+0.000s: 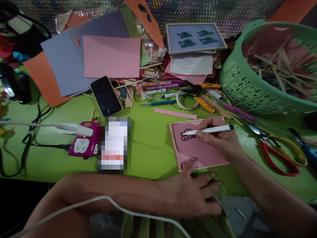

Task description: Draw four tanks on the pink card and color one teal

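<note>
In my right hand [218,138] is a white marker [214,130], gripped between thumb and fingers, its tip on a black outline drawing [187,135]. The drawing is on a pink sheet [205,153] edged with thin wooden strips, lying on the green table. My left hand [193,191] lies at the table's front edge with fingers spread. Its thumb rests on the lower part of the pink sheet, and it holds nothing. Part of the sheet is hidden under my right hand.
Scissors [279,155] lie to the right, below a green basket [237,72] of sticks. Behind are pens [159,103], a tape ring [187,99], pliers [193,88] and a framed drawing [196,38]. Left are a dark phone [106,96], a lit phone [114,143] and a purple power socket [84,140].
</note>
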Available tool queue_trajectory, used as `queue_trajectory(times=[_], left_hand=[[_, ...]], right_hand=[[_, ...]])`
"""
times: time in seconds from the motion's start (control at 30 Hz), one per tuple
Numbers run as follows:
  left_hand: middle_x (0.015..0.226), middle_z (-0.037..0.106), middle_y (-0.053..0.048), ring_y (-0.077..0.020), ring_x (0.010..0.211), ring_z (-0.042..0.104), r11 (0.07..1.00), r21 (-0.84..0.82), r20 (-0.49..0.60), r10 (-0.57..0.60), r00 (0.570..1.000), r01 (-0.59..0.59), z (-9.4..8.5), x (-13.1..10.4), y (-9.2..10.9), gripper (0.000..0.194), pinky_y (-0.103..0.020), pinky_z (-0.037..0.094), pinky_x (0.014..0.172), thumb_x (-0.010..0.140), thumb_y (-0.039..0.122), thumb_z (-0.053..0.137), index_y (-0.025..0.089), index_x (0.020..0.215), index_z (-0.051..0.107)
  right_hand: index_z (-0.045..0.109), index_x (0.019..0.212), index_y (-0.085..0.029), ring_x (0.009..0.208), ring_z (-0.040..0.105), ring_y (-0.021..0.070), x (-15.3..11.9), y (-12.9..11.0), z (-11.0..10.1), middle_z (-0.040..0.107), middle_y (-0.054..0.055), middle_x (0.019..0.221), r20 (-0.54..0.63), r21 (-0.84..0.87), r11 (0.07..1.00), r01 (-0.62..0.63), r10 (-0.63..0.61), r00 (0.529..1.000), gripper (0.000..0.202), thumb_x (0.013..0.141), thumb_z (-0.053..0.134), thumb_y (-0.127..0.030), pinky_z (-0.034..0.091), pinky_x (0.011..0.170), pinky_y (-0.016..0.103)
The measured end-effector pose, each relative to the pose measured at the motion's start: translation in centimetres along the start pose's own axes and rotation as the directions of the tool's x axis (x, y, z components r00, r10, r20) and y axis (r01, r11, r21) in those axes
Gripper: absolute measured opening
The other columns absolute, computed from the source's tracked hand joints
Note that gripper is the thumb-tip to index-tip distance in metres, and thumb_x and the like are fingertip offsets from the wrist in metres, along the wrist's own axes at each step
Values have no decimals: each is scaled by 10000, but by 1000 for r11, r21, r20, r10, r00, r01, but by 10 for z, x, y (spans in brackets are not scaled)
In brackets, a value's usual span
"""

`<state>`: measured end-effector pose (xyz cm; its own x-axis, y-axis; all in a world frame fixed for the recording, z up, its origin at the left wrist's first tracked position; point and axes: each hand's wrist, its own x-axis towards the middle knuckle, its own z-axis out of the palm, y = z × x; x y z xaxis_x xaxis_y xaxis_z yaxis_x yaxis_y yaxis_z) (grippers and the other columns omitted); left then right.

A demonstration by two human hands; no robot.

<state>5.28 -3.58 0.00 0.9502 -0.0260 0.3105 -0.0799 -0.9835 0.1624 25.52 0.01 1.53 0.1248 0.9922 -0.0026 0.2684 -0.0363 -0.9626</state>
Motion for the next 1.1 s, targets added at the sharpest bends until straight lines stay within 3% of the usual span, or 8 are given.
queue_trajectory(times=[0.33,0.57,0.8,1.1], left_hand=[[1453,639,-51,-284,1293,614,1000,-4,14,5,1000,-4,-2,1,0,227,-666,475,1034,1056,287,523,363,1177,699],[1439,647,-48,-285,1293,613,1000,2,5,1,1000,-1,-2,1,1,281,-673,489,1023,1058,250,484,370,1174,710],[1432,652,-37,-283,1309,600,1000,7,12,4,1000,-4,-2,0,0,216,-665,480,1043,1047,295,530,356,1180,688],[1432,654,-43,-281,1275,622,1000,3,-12,4,1000,-4,-1,0,0,267,-686,478,1025,1060,250,488,362,1170,703]], right_hand=[[667,806,-252,664,587,156,-1,-3,-1,641,-2,749,26,-41,999,5,-4,1000,108,824,773,-249,452,576,273],[643,794,-257,611,548,157,2,-4,-1,622,-7,713,-41,5,999,-38,38,998,209,779,834,-342,429,529,285],[648,803,-262,635,560,165,2,-5,1,627,0,731,-31,-16,999,-39,39,999,220,790,833,-381,442,542,298],[656,805,-253,649,575,171,3,-7,3,642,12,744,-18,-53,999,-11,10,1000,247,805,822,-435,474,547,304]])
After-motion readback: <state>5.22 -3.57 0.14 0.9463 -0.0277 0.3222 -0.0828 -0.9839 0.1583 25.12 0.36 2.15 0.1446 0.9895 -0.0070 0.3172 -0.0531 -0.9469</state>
